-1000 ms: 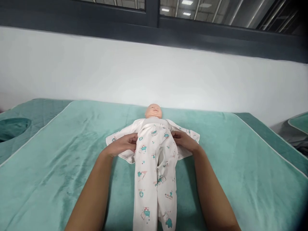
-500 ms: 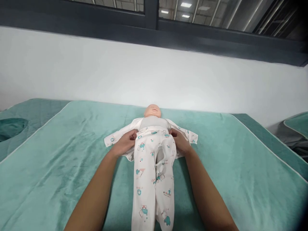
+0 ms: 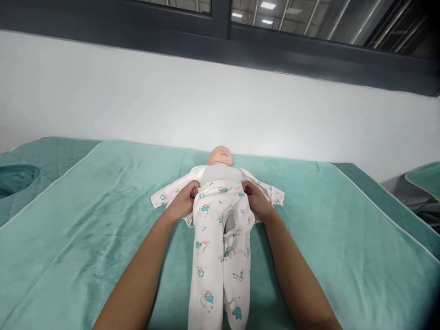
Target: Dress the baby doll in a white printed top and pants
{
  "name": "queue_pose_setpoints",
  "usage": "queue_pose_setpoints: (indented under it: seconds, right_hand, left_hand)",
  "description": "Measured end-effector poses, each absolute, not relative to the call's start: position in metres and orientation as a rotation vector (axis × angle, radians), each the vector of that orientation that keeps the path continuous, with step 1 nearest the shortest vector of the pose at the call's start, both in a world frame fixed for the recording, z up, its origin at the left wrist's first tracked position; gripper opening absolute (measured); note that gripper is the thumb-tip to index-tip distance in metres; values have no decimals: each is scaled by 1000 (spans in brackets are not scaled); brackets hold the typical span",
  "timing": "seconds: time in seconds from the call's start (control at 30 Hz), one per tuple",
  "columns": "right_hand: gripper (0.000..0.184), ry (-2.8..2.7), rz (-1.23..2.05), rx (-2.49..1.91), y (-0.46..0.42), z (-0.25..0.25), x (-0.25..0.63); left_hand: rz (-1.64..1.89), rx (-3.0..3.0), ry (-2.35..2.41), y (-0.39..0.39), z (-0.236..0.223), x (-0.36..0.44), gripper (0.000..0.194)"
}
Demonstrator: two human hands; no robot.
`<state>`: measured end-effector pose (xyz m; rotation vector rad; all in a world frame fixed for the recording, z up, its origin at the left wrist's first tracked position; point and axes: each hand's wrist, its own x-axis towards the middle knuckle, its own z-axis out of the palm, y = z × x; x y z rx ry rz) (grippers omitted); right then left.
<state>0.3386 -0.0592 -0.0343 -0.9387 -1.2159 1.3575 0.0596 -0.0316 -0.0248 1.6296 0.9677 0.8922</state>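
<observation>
A baby doll (image 3: 220,156) lies on its back on a teal blanket (image 3: 85,238), head towards the wall. It wears white printed trousers (image 3: 220,247) and an open white printed jacket (image 3: 165,196) spread beneath it, with the grey torso bare. My left hand (image 3: 183,201) is closed on the left side of the trousers' waistband. My right hand (image 3: 256,199) is closed on the waistband's right side. Both forearms reach in from the bottom edge.
The blanket covers a padded table that ends at a white wall (image 3: 220,105) under a dark window frame. A darker teal pillow (image 3: 15,178) lies at far left. Another teal-covered table (image 3: 424,176) stands at far right.
Both hands have drawn the trousers' waistband a little higher up the doll's body, towards its chest. The view has shifted slightly.
</observation>
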Motion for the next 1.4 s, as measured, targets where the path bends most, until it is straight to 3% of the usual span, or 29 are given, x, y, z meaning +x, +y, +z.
queue_pose_setpoints:
  seconds: [0.5,0.7,0.9,1.07,1.27,1.4]
  right_hand:
    - [38,-1242,1252,-1139,-64,-26,336]
    - [29,-1365,1260,-1078,-66,-23,345]
    - [12,-1644,841,-1220,-69,-19,352]
    - [16,-1703,479,-1208,-69,-16,344]
    - [22,-1704,455,-1298,-62,-19,335]
    - [25,-1706,408,-1417,-54,-22,332]
  left_hand:
    - [962,1466,896,-36,-20,64,29]
    - [944,1573,936,-38,-8,56,21]
    - [979,1792,1158,-36,-13,53,6]
    - [1006,1856,1201,-37,-13,56,11]
    - [1142,1963,1114,-34,-12,61,26]
    - [1182,2023,1081,-32,-7,69,22]
